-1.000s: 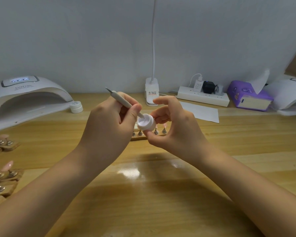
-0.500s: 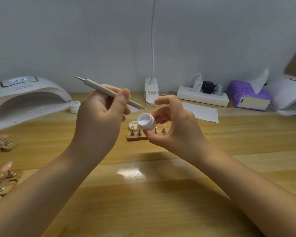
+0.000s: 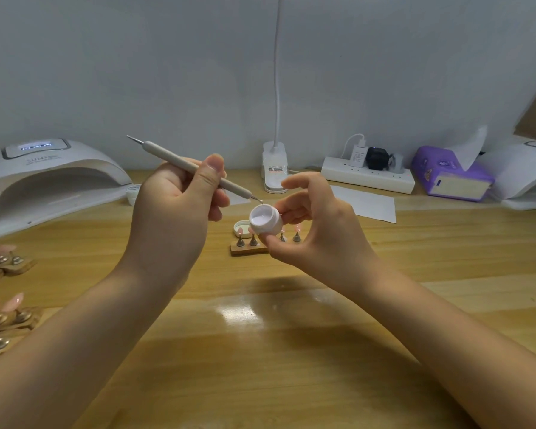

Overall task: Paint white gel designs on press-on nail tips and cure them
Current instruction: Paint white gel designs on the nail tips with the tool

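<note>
My left hand [image 3: 175, 209] grips a grey dotting pen [image 3: 180, 164], its fine tip just above the rim of a small white gel jar [image 3: 265, 219]. My right hand [image 3: 314, 230] holds that open jar tilted toward me, white gel showing inside. Behind the jar a small wooden holder [image 3: 248, 248] carries pink nail tips on metal stands, partly hidden by the jar and fingers. The jar's lid [image 3: 241, 226] lies beside it. A white curing lamp [image 3: 47, 178] stands at the far left.
More holders with pink nail tips [image 3: 3, 311] lie at the left edge. Another small jar [image 3: 133, 193] sits by the lamp. At the back are a desk lamp base [image 3: 274, 168], a power strip [image 3: 367, 178], a purple tissue pack [image 3: 452, 176] and white paper [image 3: 366, 205].
The pen tip was in the gel jar a second ago; my left hand lifted it out and to the left. It now hovers at the jar's rim. The jar stayed almost in place.
</note>
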The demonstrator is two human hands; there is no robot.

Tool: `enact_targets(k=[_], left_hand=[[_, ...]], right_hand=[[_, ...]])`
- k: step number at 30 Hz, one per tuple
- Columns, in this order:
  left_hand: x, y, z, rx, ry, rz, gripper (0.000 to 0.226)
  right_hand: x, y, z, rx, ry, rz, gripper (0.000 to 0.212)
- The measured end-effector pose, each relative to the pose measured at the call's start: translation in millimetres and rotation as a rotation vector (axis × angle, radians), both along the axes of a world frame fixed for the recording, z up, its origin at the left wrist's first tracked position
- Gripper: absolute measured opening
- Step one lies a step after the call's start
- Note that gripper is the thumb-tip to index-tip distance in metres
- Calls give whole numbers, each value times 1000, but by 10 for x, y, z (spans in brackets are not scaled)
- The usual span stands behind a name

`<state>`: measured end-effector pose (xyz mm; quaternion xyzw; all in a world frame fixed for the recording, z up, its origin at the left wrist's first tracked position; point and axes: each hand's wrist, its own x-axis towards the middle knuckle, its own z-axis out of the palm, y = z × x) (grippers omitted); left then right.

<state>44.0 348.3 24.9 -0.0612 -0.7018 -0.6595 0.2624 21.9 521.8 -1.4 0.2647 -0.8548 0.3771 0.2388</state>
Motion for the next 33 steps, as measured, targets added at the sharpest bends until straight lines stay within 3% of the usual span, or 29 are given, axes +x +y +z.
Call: enact_targets(k=[3, 10, 33], left_hand=[[5, -10, 4, -50, 35, 29, 25], [41, 8, -8, -470, 192, 105, 12], [43, -15, -58, -766, 327, 82, 4]], right_hand=[[4, -5, 6, -5, -4, 2, 68], [4, -10, 0, 0, -6, -3, 68], [17, -15, 12, 4, 12, -10, 67]])
